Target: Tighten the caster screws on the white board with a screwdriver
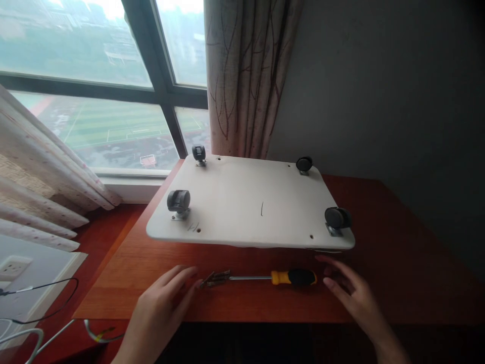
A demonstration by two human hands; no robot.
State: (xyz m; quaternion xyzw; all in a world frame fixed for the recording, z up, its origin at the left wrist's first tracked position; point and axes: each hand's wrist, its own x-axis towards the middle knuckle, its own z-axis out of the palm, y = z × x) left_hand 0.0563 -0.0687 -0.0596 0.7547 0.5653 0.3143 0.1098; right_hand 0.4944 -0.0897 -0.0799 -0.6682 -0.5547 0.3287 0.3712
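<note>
A white board [242, 197] lies on the wooden table with four-cornered casters facing up: one caster [179, 201] at the near left, another caster [336, 218] at the near right, and two more along the far edge. In front of it rests a screwdriver [291, 277] with a yellow and black handle pointing right. Several screws [220, 277] lie by its tip. My left hand [166, 293] is beside the screws, thumb and fingers apart; whether it touches one I cannot tell. Just right of the screwdriver handle, my right hand [350, 288] hovers with fingers apart, holding nothing.
The reddish wooden table [401, 283] ends at a front edge close to me. A window and a patterned curtain [246, 76] stand behind it, with a grey wall to the right. Cables [56, 303] and a wall socket [15, 267] are at the lower left.
</note>
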